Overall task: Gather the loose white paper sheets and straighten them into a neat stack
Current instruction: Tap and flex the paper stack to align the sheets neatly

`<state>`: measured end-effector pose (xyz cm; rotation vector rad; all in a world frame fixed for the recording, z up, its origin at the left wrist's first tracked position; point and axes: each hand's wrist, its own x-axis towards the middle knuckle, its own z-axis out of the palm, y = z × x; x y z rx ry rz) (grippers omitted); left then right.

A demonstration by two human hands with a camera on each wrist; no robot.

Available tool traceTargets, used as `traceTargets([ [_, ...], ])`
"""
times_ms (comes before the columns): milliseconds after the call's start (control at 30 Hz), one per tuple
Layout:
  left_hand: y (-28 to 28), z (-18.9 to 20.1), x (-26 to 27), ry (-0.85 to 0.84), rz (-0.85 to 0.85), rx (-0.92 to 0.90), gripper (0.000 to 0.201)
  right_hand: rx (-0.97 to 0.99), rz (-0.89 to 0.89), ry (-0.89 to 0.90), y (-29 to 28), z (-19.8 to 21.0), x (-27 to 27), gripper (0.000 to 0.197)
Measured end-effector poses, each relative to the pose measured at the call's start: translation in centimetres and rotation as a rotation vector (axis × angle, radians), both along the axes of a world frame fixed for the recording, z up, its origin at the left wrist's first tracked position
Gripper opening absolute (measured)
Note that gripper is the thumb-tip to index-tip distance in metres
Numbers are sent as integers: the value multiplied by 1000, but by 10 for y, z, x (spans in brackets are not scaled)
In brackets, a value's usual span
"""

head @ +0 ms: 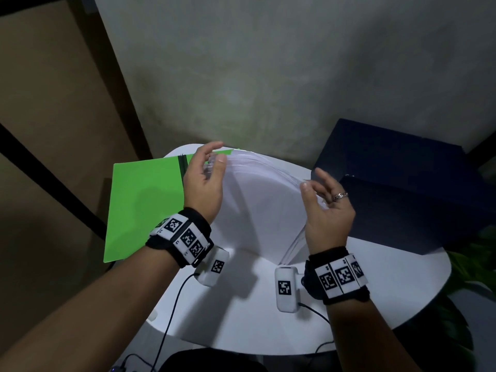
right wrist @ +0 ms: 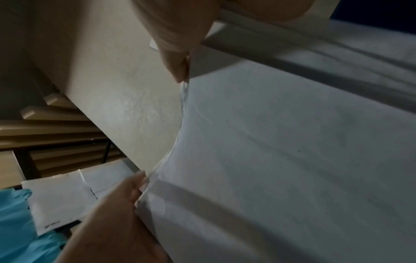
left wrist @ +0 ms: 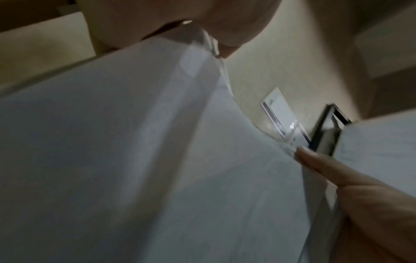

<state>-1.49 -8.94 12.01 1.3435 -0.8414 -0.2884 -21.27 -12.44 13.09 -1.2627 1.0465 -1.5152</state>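
Two hands are on a bundle of white paper sheets (head: 257,200), held up on edge over the round white table (head: 389,285) with the bottom edge down near the tabletop. Left of the sheets, a bright green folder (head: 142,202) lies flat on the table, hanging a bit over its edge, with a black band (head: 182,165) across it just beside the left hand (head: 204,183). That left hand holds the left side of the sheets, thumb on the near face and fingers curled round the back. The sheets bow out toward the wall and their top edges are fanned, not lined up, which shows pretty clearly in the left wrist view, paper sheets (left wrist: 135,160) filling most of it. On the right side of the sheets, the right hand (head: 327,208) pinches the edge with thumb in front and fingers behind, a ring (head: 340,196) on one finger. The right wrist view shows the same paper sheets (right wrist: 281,160), blurry. Further right of the sheets sits a dark navy box (head: 402,183), partly on the table.
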Motion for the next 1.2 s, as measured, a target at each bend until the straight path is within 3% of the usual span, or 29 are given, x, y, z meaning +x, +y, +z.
traceTargets([
  [133,-2,10,5,-158,-57,7,12,5,88,2,1,-10,-11,60],
  [233,-4,14,8,-143,-63,26,7,57,83,-19,2,-20,-21,69],
  [400,-5,11,10,-46,27,45,11,-5,103,112,3,-29,-17,66],
  [500,-4,11,10,-12,17,40,10,-179,130,219,2,-20,-14,65],
  [600,-3,13,8,-61,-22,58,9,-445,99,416,-4,-16,-13,42],
  [733,-5,12,8,-15,1,52,17,-499,3,464,-7,-23,-14,20],
  [833,-7,10,10,24,38,48,13,-441,-26,413,-3,-24,-14,19],
  [933,-7,13,9,108,33,38,19,-281,15,241,3,-18,-11,45],
  [1033,-3,5,17,170,-115,2,14,-23,58,68,-1,-25,-17,65],
  [1133,2,-13,30,130,-305,122,48,129,117,133,-9,-39,-22,58],
  [1200,4,-18,31,106,-370,227,51,229,198,103,-10,-42,-21,46],
])
